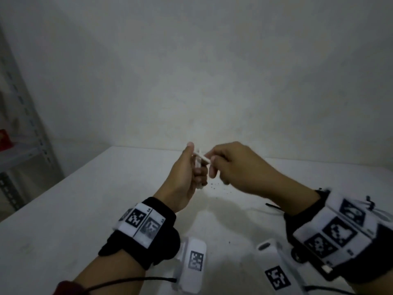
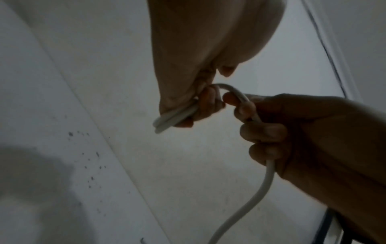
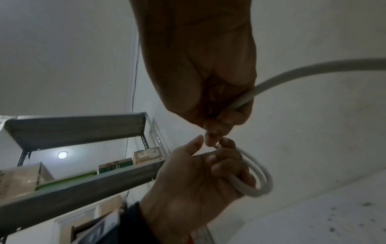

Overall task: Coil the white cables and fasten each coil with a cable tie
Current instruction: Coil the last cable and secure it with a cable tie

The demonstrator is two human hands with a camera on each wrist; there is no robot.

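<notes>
A small coil of white cable [image 1: 198,165] is held up above the white table [image 1: 85,209]. My left hand [image 1: 196,167] grips the coil, fingers curled round its loops [image 3: 259,178] and thumb up. My right hand [image 1: 212,162], just to its right, pinches the loose strand [image 2: 242,97] where it meets the coil. From there the strand runs through the right fist and hangs down [image 2: 269,175]. In the left wrist view the coil's end [image 2: 173,118] sticks out below the left fingers [image 2: 206,102]. No tie shows on the coil.
A thin black strip [image 1: 273,206] lies on the table by my right wrist. Dark specks [image 1: 214,186] dot the table under the hands. A metal shelf rack [image 1: 25,145] with boxes [image 3: 146,155] stands at the left. A plain wall rises behind the table.
</notes>
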